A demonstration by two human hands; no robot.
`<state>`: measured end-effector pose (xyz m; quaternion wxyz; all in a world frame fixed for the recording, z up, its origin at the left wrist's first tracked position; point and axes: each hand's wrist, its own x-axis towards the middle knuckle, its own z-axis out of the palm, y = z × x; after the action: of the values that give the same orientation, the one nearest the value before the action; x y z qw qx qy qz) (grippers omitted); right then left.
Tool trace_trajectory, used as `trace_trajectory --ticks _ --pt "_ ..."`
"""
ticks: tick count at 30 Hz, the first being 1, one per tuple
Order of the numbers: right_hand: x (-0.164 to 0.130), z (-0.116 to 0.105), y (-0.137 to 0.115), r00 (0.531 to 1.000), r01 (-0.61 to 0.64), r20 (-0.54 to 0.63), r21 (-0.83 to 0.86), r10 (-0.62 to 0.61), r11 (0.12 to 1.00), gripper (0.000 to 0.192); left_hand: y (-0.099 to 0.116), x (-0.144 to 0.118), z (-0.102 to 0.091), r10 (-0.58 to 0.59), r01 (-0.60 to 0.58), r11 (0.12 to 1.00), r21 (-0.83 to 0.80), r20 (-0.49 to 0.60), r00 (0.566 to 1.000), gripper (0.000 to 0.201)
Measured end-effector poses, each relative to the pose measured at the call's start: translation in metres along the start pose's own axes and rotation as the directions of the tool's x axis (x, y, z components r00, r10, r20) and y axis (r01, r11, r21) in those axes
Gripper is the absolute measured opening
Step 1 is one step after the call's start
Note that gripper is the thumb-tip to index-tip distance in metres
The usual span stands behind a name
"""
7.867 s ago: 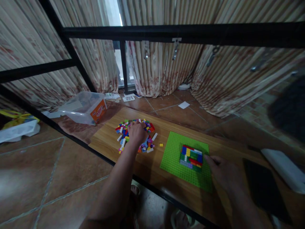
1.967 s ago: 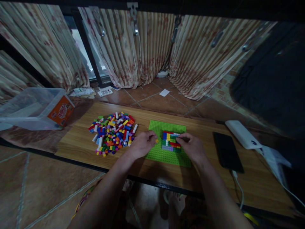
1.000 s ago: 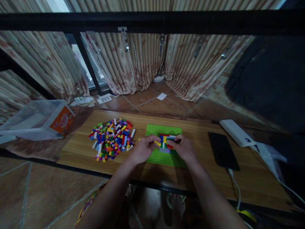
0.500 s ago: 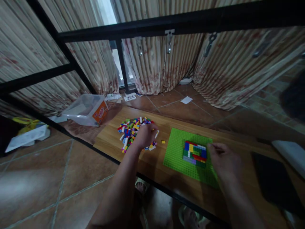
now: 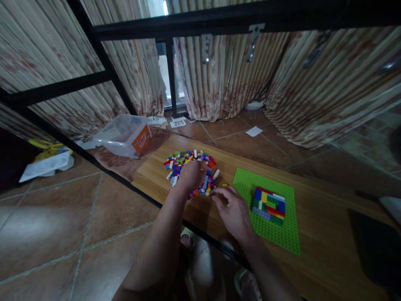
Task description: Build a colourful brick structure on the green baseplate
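- The wooden tabletop (image 5: 316,234) was smooth and grained; the green baseplate (image 5: 283,238) was square and studded.
- The left hand (image 5: 189,175) lay knuckles-up on the pile of small plastic bricks (image 5: 188,161); its fingers were curled, whether round a brick I could not tell.
- The right hand (image 5: 233,211) reached to the pile's near edge, fingers loosely spread.
- A flat multicoloured brick block (image 5: 269,205) sat on the baseplate.
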<state>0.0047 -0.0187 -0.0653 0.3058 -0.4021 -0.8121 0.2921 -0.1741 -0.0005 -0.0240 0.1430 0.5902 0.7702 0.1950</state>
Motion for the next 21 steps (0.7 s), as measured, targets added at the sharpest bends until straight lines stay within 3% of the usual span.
trace_trajectory --ticks 10,15,21 --pt "0.018 0.019 -0.003 0.999 -0.018 0.044 -0.171 0.026 0.985 0.035 -0.009 0.000 -0.002 0.081 -0.080 0.996 -0.046 0.029 0.996 0.030" --pt "0.017 0.018 0.000 1.000 -0.022 0.013 -0.130 0.023 0.991 0.024 -0.012 -0.002 -0.005 0.129 -0.124 0.990 -0.067 0.076 0.989 0.034" --pt "0.014 0.018 0.006 1.000 0.005 -0.014 -0.096 -0.006 0.995 0.024 -0.012 -0.005 -0.008 0.138 -0.131 0.988 -0.083 0.083 0.987 0.035"
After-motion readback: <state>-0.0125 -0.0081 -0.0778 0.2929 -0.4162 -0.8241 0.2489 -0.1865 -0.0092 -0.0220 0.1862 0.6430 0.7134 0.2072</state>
